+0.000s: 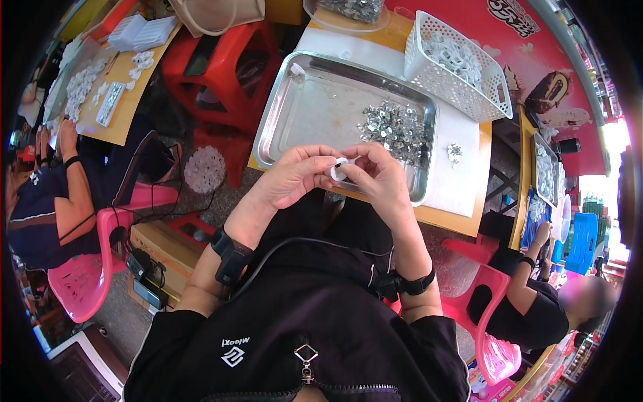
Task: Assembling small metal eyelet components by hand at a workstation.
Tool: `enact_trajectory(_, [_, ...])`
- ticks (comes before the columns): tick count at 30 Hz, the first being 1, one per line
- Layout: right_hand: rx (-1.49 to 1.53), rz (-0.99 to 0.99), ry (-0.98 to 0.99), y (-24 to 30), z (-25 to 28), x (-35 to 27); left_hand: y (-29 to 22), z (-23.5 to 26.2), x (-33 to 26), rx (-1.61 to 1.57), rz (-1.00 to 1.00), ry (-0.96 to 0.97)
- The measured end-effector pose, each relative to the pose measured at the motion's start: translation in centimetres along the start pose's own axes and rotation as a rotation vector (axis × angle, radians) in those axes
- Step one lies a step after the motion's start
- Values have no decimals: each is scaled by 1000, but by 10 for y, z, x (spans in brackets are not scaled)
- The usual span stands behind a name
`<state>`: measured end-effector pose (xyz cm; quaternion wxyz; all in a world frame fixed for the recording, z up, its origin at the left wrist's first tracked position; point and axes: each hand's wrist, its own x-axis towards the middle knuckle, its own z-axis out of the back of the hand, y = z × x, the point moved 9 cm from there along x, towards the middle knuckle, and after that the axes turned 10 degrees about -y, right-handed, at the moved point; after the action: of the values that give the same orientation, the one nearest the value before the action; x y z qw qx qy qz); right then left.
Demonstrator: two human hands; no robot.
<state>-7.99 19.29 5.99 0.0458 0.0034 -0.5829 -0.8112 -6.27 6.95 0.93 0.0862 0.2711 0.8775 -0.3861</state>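
A small white ring (pixel 339 169) is pinched between the fingertips of the left hand (pixel 295 175) and the right hand (pixel 378 175), which are pressed close together just above the near edge of a steel tray (pixel 301 114). A heap of small metal pieces (pixel 395 127) is spread over the right part of the tray. The tray is set on a white-covered surface (pixel 462 181). A white plastic basket (pixel 492 100) filled with white parts is placed behind the tray, to the right.
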Motion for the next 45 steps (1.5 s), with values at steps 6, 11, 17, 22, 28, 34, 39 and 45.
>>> enact_trajectory(6, [152,-161,-47,-13,-1,-4,-7,4,0,141,-153,-116])
enact_trajectory(11, [152,-129,-130,-12,4,-5,-15,3,-3,322,-362,-243])
enact_trajectory(17, [102,20,-212,-8,9,-8,-23,-2,-6,541,-546,-303])
enact_trajectory(22, [-56,229,-258,10,13,-11,-30,-8,-10,541,-611,-331])
enact_trajectory(28, [165,-36,-194,-19,9,-11,-23,-2,1,655,-521,-289])
enact_trajectory(34, [691,-401,-109,-40,-9,-16,-6,-2,4,355,-337,-193])
enact_trajectory(39, [423,-205,-120,-14,-7,-19,-1,-4,4,388,-370,-236])
enact_trajectory(45, [-316,591,-216,47,-6,-24,0,-3,4,346,-353,-217])
